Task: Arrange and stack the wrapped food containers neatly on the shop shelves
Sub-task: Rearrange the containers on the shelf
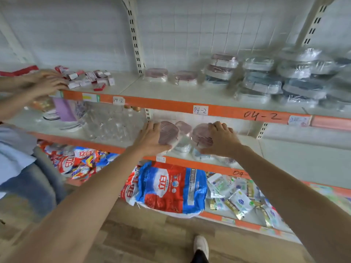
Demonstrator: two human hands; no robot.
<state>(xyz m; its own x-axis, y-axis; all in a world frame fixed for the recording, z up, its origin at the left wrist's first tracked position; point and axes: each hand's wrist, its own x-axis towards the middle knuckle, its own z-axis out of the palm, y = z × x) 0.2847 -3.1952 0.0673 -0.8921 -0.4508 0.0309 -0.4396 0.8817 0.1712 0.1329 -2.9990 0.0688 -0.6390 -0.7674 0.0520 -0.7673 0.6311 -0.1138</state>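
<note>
Handwritten 04-2 tags [200, 110], both hands [150, 138] gripping wrapped containers [168, 132]

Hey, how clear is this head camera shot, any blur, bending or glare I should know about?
Head view: wide-angle bending curves the shelf uprights; motion blur smears the wrapped containers on the upper shelf and another person's hands at left; the left hand and right hand on the pink-lidded containers look sharper; plastic wrap shows soft glare; lighting is even, without hard shadows.
</note>
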